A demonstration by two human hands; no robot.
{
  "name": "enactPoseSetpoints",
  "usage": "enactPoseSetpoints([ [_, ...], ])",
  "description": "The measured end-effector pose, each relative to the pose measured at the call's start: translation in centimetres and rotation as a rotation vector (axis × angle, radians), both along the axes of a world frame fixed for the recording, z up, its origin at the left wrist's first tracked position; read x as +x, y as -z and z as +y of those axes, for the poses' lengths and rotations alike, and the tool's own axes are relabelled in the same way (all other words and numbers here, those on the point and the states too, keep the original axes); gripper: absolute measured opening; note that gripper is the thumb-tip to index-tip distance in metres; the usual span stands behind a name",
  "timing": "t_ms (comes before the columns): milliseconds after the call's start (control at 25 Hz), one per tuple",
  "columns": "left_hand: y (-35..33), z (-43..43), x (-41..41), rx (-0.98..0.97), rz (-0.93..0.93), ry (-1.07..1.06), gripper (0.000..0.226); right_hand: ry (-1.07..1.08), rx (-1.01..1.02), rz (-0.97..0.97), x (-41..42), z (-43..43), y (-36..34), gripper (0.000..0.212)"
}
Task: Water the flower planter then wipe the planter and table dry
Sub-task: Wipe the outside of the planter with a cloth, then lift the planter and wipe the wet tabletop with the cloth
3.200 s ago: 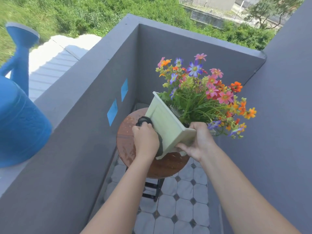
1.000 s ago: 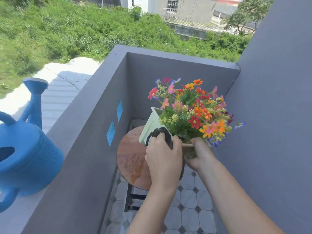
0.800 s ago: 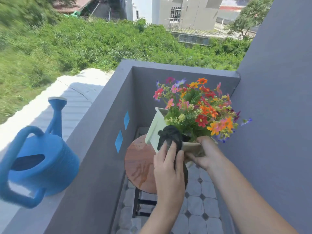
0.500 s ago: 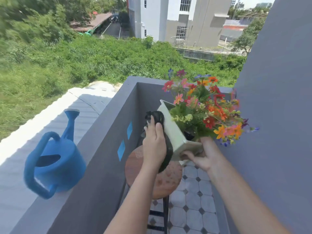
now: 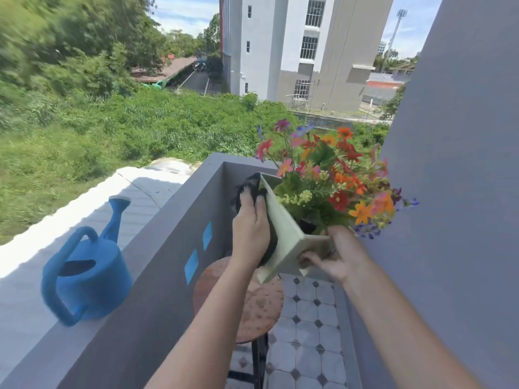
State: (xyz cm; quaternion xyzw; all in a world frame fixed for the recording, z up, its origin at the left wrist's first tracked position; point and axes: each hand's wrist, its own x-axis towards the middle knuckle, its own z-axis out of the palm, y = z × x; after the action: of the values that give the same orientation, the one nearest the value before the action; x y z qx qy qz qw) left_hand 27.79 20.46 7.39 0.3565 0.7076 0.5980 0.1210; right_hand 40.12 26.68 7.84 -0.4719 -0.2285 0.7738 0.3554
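A pale green planter (image 5: 283, 234) full of mixed orange, red and pink flowers (image 5: 334, 178) is held tilted in the air above the round brown table (image 5: 261, 307). My right hand (image 5: 334, 255) grips its near lower corner. My left hand (image 5: 250, 228) presses a black cloth (image 5: 248, 183) flat against the planter's left side, fingers pointing up toward the rim. Wet marks show on the tabletop.
A blue watering can (image 5: 84, 270) stands on the grey ledge (image 5: 146, 276) to the left. Grey walls close in the narrow balcony on the left, far end and right (image 5: 449, 192). The floor (image 5: 311, 318) has white and dark tiles.
The planter has been lifted higher off the table and the view has tilted up. My left hand has slid the cloth up the planter's side toward the rim.
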Motion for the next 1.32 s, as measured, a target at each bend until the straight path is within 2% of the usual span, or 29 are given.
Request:
enactPoseSetpoints([
  [80,0.2,0.7,-2.6,-0.090,-0.064,0.008,0.036,-0.022,0.001,0.009,0.0,-0.4,-0.4,0.006],
  [160,1.4,0.8,-3.8,-0.152,-0.116,-0.033,0.026,-0.026,0.000,0.009,-0.1,-0.4,-0.5,0.012],
  [280,4.8,-0.2,-2.7,-0.107,-0.190,-0.217,0.028,-0.058,0.014,-0.036,-1.3,-0.2,-0.2,0.016],
  [360,5.9,-1.2,-2.0,-0.050,-0.155,-0.288,0.032,-0.070,0.008,-0.053,-2.5,-0.2,0.5,0.016],
  [480,5.1,-1.4,-2.4,0.034,-0.024,-0.215,0.034,-0.031,-0.016,-0.054,-4.4,-0.9,1.8,0.007],
  [560,3.6,-1.0,-3.5,0.080,0.020,-0.166,0.038,0.016,-0.034,-0.076,-5.8,-1.1,2.8,0.016],
  [720,3.7,0.4,-8.4,0.023,0.017,-0.120,0.042,0.048,-0.072,-0.085,-8.4,-2.0,4.1,0.013],
  [840,7.5,0.5,-11.7,-0.086,-0.124,-0.158,0.032,0.082,-0.071,-0.062,-9.8,-1.9,4.6,0.017],
  [1000,14.4,1.0,-12.9,-0.293,-0.399,-0.104,0.045,0.167,-0.055,-0.016,-10.3,-0.6,5.3,0.019],
  [1080,17.7,1.0,-12.9,-0.347,-0.701,0.028,0.054,0.198,-0.047,0.001,-9.9,0.5,6.2,0.023],
  [1160,19.8,0.2,-13.0,-0.235,-1.139,0.120,0.057,0.266,-0.026,-0.019,-9.5,1.6,7.1,0.032],
  [1200,20.2,-0.2,-12.9,-0.212,-1.245,0.133,0.051,0.294,-0.022,-0.046,-9.2,2.2,7.9,0.034],
  [1280,21.1,0.0,-12.9,-0.207,-1.237,0.198,0.029,0.302,-0.044,-0.090,-8.5,2.9,9.2,0.027],
  [1320,21.6,0.5,-12.9,-0.252,-1.158,0.217,0.026,0.308,-0.060,-0.099,-8.2,3.2,9.6,0.020],
])
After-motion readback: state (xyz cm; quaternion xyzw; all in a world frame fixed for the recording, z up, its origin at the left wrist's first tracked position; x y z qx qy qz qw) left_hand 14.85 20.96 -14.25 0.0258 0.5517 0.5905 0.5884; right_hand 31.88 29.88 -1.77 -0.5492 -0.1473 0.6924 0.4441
